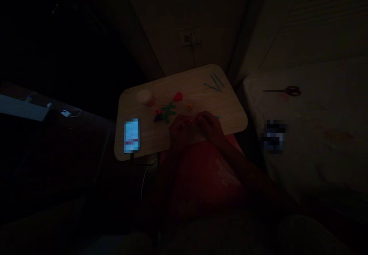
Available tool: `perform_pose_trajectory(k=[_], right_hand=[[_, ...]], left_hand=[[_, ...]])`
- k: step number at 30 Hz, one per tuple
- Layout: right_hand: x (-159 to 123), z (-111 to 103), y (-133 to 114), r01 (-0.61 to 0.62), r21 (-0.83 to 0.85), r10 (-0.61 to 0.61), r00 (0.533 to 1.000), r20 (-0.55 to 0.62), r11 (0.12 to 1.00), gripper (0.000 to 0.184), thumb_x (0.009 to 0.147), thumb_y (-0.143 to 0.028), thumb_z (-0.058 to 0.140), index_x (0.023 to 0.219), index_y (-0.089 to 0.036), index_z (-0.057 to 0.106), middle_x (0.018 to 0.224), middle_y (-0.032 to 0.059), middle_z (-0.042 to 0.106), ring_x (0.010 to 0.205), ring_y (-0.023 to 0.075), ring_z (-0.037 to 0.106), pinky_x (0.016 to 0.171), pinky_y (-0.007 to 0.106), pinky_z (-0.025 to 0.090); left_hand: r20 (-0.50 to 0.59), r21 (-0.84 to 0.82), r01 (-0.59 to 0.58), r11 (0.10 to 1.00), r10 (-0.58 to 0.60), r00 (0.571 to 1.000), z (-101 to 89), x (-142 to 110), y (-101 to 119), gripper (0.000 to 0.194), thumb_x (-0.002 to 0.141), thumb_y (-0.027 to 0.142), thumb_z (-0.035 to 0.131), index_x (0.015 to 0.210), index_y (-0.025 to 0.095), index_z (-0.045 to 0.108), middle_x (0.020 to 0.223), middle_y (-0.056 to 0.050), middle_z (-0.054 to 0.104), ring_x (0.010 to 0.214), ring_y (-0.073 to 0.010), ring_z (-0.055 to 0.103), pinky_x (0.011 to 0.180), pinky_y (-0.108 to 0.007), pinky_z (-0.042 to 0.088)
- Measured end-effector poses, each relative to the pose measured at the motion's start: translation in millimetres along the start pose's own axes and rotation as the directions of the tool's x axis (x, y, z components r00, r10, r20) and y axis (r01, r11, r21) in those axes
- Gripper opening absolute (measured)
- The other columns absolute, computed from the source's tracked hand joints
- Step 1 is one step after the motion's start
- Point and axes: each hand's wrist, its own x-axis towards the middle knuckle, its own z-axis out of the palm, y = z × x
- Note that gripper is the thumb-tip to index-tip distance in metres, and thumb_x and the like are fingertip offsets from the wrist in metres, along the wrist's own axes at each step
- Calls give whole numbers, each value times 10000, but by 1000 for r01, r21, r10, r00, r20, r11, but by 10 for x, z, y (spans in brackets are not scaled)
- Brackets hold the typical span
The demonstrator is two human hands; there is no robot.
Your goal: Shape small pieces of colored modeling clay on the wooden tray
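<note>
In dim light, my left hand (178, 131) and my right hand (211, 126) meet over the near edge of a small wooden-topped table (149, 132). The fingers of both are curled in. A small orange piece (190, 121) shows between the fingertips, and it looks like modelling clay; its shape is too dark to make out. Just beyond the hands lies a yellow-orange lump (189, 106). Left of it are crossed green strips (169, 111), a red lump (178, 96), a pink piece (158, 111) and a dark purple piece (158, 117).
A tub with a pale lid (145, 97) stands at the back left, a lit phone (131, 135) at the front left. Several thin blue-green strips (216, 82) lie back right. Scissors (287, 91) rest on the pale surface (310, 113) to the right. A wall socket (188, 37) is behind.
</note>
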Motion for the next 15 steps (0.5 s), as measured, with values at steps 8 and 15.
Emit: perform_pose_trajectory(k=[8, 15], right_hand=[[11, 13, 93, -68, -45, 69, 997, 18, 997, 331, 821, -524, 800, 913, -211, 752, 871, 48, 779, 792, 185, 697, 728, 301, 545], [-20, 0, 89, -74, -99, 81, 994, 76, 992, 335, 720, -483, 887, 920, -219, 833, 869, 59, 823, 768, 213, 745, 715, 320, 576]], left_hand=[[-13, 30, -98, 995, 98, 995, 11, -17, -13, 242, 895, 330, 753, 703, 202, 683, 809, -19, 716, 797, -168, 678, 762, -313, 549], [1, 189, -65, 980, 66, 998, -9, -61, 34, 107, 852, 283, 743, 838, 209, 666, 831, -3, 686, 779, -166, 651, 723, -286, 533]])
